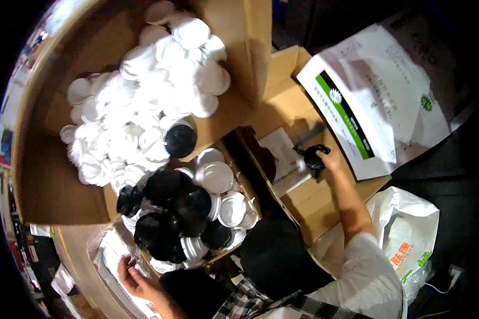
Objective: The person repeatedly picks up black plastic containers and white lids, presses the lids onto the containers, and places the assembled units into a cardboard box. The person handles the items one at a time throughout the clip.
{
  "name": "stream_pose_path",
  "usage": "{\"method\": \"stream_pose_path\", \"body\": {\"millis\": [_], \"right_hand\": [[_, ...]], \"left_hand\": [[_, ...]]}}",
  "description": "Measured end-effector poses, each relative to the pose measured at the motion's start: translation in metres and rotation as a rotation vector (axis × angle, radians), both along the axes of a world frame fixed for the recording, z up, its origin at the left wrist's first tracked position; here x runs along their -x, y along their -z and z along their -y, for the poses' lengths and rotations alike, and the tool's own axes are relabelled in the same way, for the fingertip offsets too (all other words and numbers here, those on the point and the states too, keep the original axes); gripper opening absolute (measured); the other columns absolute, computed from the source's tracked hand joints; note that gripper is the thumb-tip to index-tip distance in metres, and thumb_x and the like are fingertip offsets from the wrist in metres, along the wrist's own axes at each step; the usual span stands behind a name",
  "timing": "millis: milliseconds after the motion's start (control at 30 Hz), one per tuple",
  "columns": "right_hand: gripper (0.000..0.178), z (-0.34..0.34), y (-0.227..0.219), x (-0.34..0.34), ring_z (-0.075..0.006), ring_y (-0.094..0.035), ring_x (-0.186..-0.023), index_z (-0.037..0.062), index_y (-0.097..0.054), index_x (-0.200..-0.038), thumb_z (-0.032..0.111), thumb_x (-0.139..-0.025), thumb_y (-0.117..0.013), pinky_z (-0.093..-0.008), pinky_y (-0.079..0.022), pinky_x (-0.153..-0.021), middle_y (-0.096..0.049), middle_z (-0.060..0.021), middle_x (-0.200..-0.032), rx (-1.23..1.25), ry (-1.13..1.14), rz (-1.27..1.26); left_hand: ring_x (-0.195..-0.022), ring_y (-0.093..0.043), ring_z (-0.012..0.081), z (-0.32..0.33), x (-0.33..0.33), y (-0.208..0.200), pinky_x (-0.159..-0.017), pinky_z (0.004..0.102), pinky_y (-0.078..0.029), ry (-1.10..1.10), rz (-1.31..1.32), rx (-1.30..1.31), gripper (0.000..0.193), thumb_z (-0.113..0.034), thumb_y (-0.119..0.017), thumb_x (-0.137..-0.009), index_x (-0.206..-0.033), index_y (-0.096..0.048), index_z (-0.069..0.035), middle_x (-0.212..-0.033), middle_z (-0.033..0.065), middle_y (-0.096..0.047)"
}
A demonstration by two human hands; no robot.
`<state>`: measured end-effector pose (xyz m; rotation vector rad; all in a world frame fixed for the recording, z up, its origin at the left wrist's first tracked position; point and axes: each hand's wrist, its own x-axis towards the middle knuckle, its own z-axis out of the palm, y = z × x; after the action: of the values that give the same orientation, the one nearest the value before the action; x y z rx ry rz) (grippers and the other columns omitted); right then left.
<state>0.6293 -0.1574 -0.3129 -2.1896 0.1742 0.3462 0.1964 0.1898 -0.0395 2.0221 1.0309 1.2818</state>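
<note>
Black piece [314, 156]: gripped by the right hand [331, 158] within the cardboard carton [322, 210]; whether it is 1 lid or several, I cannot tell.
Right-hand step: seemingly handling that piece over the white sheet [277, 151].
Next move: likely calls for a firm grip and a lift past the carton's walls.
Left hand [135, 282]: fingers loosely bent beside the clear plastic wrap [104, 247]; whether its grip pinches anything, I cannot tell.
Black lids [167, 186]: heaped among white lids [216, 177] in the smaller box.
Large box [58, 183]: holds a pile of white discs [138, 106].
In the way: a printed white bag [380, 106] overlaps the carton's far-right edge; a plastic bag [423, 210] slumps near the right forearm.
</note>
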Motion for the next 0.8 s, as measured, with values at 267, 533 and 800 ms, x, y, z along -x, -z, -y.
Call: {"method": "stream_pose_path", "body": {"millis": [267,533,800], "right_hand": [[0.033,-0.094,-0.290,0.166,-0.0117,-0.054,-0.089,0.0031,-0.052,-0.104,-0.004,-0.073,-0.063,-0.0263,-0.043,-0.083,-0.058,-0.0035,-0.096,-0.997,-0.237,0.287],[0.041,-0.061,-0.320,0.344,-0.0128,-0.055,-0.092,0.0017,-0.048,-0.108,-0.002,-0.071,-0.065,-0.0278,-0.043,-0.083,-0.058,-0.0049,-0.099,-0.962,-0.740,-0.182],[0.054,-0.019,-0.310,0.398,-0.0172,-0.051,-0.101,0.0051,-0.046,-0.118,-0.005,-0.067,-0.059,-0.0286,-0.038,-0.089,-0.053,-0.0080,-0.108,-0.482,-1.111,-0.092]], "left_hand": [[-0.098,-0.055,0.0275,0.099,0.000,-0.001,-0.085,0.0392,-0.044,0.756,0.315,1.170,0.051,-0.046,-0.046,-0.088,-0.117,-0.046,-0.003,-0.105,0.0172,-0.058],[-0.110,-0.049,0.0333,0.126,0.070,0.018,-0.091,0.0494,-0.039,1.153,1.171,1.834,0.099,-0.084,-0.025,-0.068,-0.131,-0.038,-0.009,-0.131,0.0171,-0.042],[-0.123,-0.037,0.0254,0.155,0.168,-0.004,-0.101,0.0416,-0.031,0.818,0.661,1.425,0.093,-0.076,-0.037,-0.073,-0.136,-0.031,-0.007,-0.134,0.0124,-0.037]]}}
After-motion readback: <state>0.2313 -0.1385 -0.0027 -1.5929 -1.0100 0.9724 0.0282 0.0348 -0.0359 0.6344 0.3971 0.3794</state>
